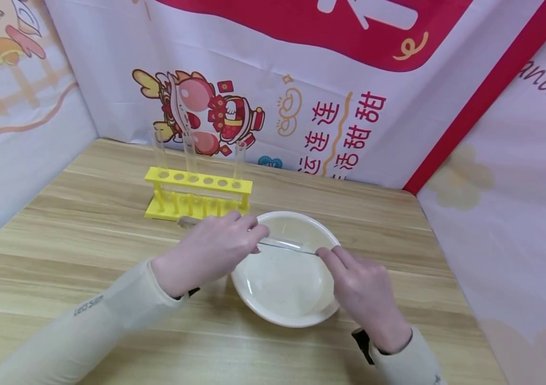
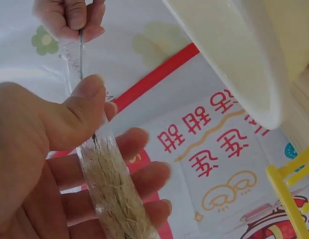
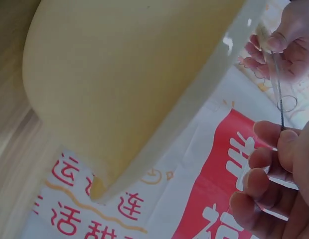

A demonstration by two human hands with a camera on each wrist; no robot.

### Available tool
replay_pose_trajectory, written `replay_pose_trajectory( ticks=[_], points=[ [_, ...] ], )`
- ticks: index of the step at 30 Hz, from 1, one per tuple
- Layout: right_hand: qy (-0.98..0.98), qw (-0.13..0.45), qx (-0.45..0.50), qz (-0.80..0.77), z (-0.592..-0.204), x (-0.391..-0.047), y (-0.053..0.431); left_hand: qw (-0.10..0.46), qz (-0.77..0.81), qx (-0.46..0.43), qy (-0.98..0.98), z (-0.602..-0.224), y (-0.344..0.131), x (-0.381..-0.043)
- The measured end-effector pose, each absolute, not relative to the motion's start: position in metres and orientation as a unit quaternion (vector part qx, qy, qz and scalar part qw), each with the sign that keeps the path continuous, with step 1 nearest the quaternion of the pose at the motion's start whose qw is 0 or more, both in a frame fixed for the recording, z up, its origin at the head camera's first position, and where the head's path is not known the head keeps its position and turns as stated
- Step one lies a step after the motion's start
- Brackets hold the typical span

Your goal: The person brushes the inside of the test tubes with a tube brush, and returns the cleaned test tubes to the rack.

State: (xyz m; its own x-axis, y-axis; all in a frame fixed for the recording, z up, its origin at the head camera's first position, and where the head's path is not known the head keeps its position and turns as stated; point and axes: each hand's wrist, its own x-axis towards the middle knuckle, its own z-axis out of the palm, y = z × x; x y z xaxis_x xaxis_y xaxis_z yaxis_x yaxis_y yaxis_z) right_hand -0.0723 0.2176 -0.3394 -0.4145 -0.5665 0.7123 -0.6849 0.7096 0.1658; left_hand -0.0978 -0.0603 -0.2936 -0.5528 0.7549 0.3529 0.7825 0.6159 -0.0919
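My left hand (image 1: 217,243) holds a clear glass test tube (image 2: 70,67) over the white bowl, thumb pressed across it. Inside the tube sits a test tube brush; its pale bristles (image 2: 117,186) fill the closed end, which sticks out to the left of that hand. The brush's thin twisted wire (image 3: 278,94) comes out of the tube's open mouth. My right hand (image 1: 361,286) pinches the wire's end between thumb and forefinger, over the bowl's right side. In the right wrist view its other fingers are loosely bent.
Beneath the hands, the white bowl (image 1: 282,291) stands on the wood-grain table (image 1: 95,230). Behind it to the left is a yellow test tube rack (image 1: 198,179) with three upright clear test tubes (image 1: 239,160). Printed cloth (image 1: 234,48) hangs at the back and sides.
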Motion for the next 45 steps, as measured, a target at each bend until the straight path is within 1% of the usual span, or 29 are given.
replay_pose_trajectory(
  ticks=[3, 7, 10, 12, 16, 19, 25, 30, 36, 40, 45],
  points=[
    [-0.832, 0.393, 0.383, 0.080, -0.340, -0.073, 0.216, 0.197, -0.030, -0.449, -0.871, -0.295, -0.060, -0.099],
    [-0.831, 0.380, 0.396, 0.086, -0.339, -0.074, 0.217, 0.221, -0.040, -0.462, -0.858, -0.297, -0.060, -0.100],
    [-0.831, 0.380, 0.399, 0.080, -0.337, -0.074, 0.219, 0.228, -0.050, -0.465, -0.854, -0.296, -0.060, -0.101],
    [-0.827, 0.388, 0.399, 0.078, -0.336, -0.074, 0.219, 0.220, -0.050, -0.463, -0.857, -0.296, -0.061, -0.100],
    [-0.825, 0.400, 0.392, 0.075, -0.336, -0.074, 0.220, 0.182, -0.040, -0.449, -0.874, -0.294, -0.064, -0.098],
    [-0.834, 0.384, 0.386, 0.088, -0.337, -0.074, 0.221, 0.176, -0.027, -0.440, -0.880, -0.293, -0.066, -0.096],
    [-0.856, 0.283, 0.385, 0.196, -0.338, -0.071, 0.224, 0.226, -0.006, -0.447, -0.866, -0.292, -0.068, -0.096],
    [-0.866, 0.221, 0.366, 0.259, -0.334, -0.069, 0.224, 0.264, 0.002, -0.457, -0.850, -0.293, -0.068, -0.096],
    [-0.866, 0.107, 0.331, 0.359, -0.329, -0.064, 0.227, 0.278, 0.004, -0.464, -0.841, -0.297, -0.069, -0.097],
    [-0.865, 0.035, 0.302, 0.400, -0.327, -0.063, 0.230, 0.279, 0.001, -0.469, -0.838, -0.300, -0.071, -0.097],
    [-0.866, -0.027, 0.268, 0.421, -0.325, -0.062, 0.234, 0.269, -0.002, -0.470, -0.840, -0.302, -0.072, -0.097]
  ],
)
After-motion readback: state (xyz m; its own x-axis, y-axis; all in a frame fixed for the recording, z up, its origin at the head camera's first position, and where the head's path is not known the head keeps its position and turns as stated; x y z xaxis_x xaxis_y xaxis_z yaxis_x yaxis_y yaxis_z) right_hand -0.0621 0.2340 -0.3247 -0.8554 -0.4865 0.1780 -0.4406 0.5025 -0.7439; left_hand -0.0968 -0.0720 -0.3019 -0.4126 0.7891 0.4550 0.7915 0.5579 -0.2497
